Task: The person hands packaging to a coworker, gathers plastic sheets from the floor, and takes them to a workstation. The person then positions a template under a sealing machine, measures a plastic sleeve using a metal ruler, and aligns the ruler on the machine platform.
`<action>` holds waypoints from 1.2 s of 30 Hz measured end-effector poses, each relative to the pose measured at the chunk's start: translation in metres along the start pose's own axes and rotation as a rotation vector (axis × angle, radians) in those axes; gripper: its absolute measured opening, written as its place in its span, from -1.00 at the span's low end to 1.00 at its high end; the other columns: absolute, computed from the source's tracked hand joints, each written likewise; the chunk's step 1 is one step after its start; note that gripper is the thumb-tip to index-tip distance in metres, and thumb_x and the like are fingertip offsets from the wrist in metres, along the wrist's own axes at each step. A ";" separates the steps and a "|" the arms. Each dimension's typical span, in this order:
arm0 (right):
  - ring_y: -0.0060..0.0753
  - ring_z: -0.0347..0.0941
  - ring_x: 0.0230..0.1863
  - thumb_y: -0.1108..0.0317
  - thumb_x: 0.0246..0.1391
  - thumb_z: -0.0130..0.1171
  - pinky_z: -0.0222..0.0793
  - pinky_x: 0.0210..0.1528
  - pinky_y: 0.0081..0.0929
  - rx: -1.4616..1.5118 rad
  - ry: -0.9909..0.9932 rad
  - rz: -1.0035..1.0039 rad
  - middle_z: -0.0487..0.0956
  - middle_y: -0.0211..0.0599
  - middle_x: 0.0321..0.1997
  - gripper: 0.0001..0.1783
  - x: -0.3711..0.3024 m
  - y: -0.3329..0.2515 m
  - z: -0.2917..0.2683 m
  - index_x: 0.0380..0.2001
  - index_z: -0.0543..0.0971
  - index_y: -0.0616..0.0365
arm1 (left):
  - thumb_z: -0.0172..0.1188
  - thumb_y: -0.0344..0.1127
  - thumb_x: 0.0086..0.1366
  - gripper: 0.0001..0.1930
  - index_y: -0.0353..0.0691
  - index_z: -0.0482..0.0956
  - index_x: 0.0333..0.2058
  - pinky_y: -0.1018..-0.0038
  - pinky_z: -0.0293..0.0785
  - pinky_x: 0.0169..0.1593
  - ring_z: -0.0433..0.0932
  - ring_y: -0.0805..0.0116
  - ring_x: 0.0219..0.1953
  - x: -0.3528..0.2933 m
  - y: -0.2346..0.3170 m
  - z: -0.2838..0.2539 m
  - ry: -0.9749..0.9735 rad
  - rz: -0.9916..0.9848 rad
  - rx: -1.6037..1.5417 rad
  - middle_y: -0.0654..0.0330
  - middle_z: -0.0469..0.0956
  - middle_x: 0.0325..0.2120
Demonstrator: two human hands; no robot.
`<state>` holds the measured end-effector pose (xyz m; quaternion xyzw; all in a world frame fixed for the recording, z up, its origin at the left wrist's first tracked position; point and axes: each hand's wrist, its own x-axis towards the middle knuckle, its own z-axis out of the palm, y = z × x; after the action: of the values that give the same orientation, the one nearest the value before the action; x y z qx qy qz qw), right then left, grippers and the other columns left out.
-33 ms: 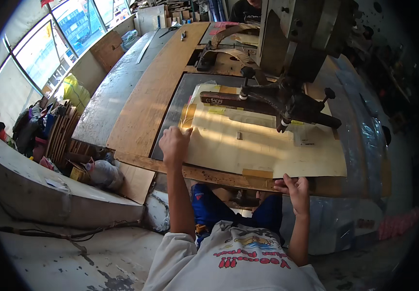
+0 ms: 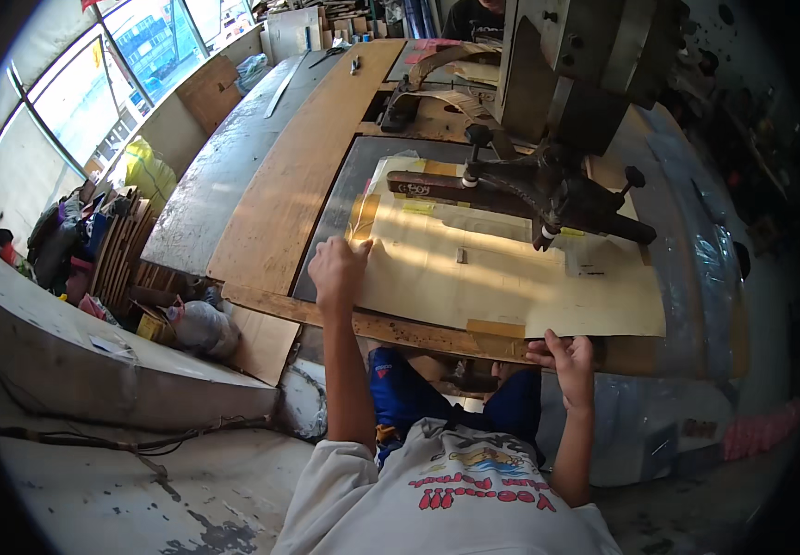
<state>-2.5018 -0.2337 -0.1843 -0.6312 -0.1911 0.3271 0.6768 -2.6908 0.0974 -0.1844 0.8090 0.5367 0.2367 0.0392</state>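
Where fingers (image 2: pixel 539 350) touch sheet (image 2: pixel 511 294), shirt (image 2: pixel 474 518) — red-lettered

A pale shirt (image 2: pixel 400 509) and blue shorts (image 2: pixel 409 393) are worn.
The shirt is coloured greyish white, is cut with a short left sleeve (image 2: pixel 340 474) and right sleeve (image 2: pixel 587 527), and is printed with red lettering (image 2: pixel 488 493), seen upside down, next to a small picture (image 2: pixel 483 460) in yellow and blue. The shorts are marked on the left leg with a small red emblem (image 2: pixel 384 374). The left hand (image 2: pixel 336 269) and right hand (image 2: pixel 570 359) are uncovered.
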 end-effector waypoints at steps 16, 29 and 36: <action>-0.35 0.62 -0.31 0.40 0.27 0.12 0.69 -0.23 -0.37 0.068 -0.019 -0.006 0.59 -0.14 -0.30 -0.77 0.006 0.001 0.001 -0.19 0.47 0.41 | 0.36 0.04 0.11 -0.54 -0.17 0.63 -0.13 0.19 0.49 -0.08 0.62 0.03 -0.16 0.008 -0.005 -0.005 -0.082 -0.158 -0.198 0.04 0.66 -0.30; -0.26 0.64 -0.37 0.48 0.18 0.19 0.71 -0.30 -0.30 0.072 0.107 0.266 0.58 -0.09 -0.27 -0.68 0.019 -0.015 0.008 -0.07 0.37 0.40 | 0.30 -0.03 0.20 -0.66 -0.13 0.60 -0.18 0.18 0.47 -0.22 0.61 0.04 -0.35 0.018 -0.008 -0.017 -0.215 -0.257 -0.238 0.09 0.62 -0.46; -0.27 0.64 -0.35 0.43 0.16 0.24 0.69 -0.26 -0.32 0.074 0.140 0.366 0.58 -0.16 -0.23 -0.61 0.021 0.005 -0.009 -0.01 0.36 0.31 | 0.24 -0.33 0.25 -0.82 -0.29 0.62 -0.23 0.34 0.41 -0.43 0.50 0.23 -0.59 0.003 -0.022 -0.013 0.098 -0.147 -0.524 0.09 0.53 -0.58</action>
<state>-2.4818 -0.2257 -0.1939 -0.6511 -0.0133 0.4069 0.6405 -2.7140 0.1069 -0.1789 0.7176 0.5158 0.4026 0.2384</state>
